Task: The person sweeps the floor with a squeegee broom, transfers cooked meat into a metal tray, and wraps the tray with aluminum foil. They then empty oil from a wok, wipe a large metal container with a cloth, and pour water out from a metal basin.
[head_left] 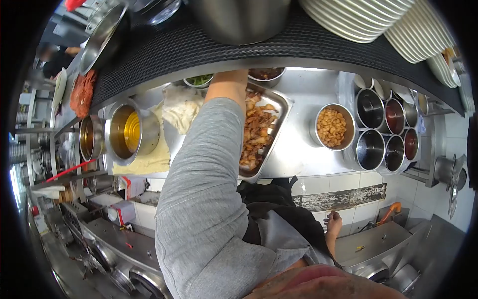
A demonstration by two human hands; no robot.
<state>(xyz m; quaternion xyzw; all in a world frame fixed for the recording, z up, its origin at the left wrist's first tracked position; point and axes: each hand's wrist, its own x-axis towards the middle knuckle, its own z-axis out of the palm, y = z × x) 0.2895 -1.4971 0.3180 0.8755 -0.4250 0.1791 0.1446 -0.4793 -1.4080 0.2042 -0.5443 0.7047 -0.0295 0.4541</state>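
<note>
My left arm, in a grey sleeve (199, 164), reaches forward over the counter and in under the black-matted shelf. Past the bare forearm (226, 89), the shelf edge hides my left hand. Below that arm lies a metal tray (281, 129) of browned, chopped meat-like pieces (258, 124). Beside the forearm are a bowl of green vegetables (199, 79) and a bowl of dark food (266, 74). My right hand (332, 223) hangs low near my apron, away from the counter, its fingers loosely curled and slightly apart. I see nothing held in it.
A pot of yellow oil (130, 129) and a white cloth (183, 107) sit left. Right are a pot of golden-brown pieces (332, 127) and several sauce containers (370, 107). Stacked plates (358, 20) and a large pot (239, 20) stand on the shelf. Another person (52, 60) is far left.
</note>
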